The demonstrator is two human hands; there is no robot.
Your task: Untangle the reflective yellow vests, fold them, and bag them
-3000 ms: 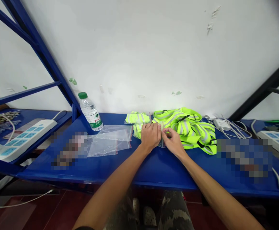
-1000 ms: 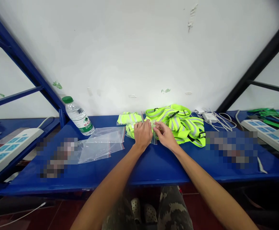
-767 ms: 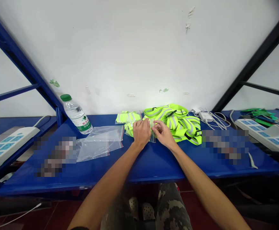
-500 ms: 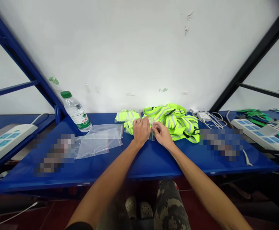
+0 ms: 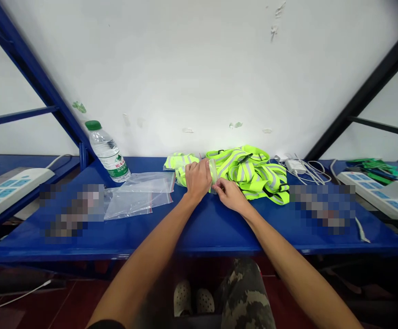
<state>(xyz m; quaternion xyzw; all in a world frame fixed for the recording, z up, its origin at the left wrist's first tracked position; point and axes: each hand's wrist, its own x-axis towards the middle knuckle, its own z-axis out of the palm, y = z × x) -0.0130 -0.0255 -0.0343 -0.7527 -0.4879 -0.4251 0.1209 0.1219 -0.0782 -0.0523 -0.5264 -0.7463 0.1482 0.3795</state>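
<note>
Scuffed white wall (image 5: 185,68) on the far side, blue table (image 5: 206,226) up against it. Head view: clear bag (image 5: 213,170) is between the two hands, mid-table, at the near left edge of the yellow strap pile (image 5: 253,173). Left hand (image 5: 199,178) is on its left part, fingers bent and pressed together; thumb hidden, can't tell if it grips. Right hand (image 5: 229,193) pinches the bag's near edge, thumb against forefinger. Packed yellow straps (image 5: 180,161) sit just far-left of the left hand. Further left: flat clear bags (image 5: 130,203), overlapping, and a green-capped water bottle (image 5: 112,155) standing just beyond them. Right of the pile: white charger (image 5: 295,167) with loose cables (image 5: 314,173).
</note>
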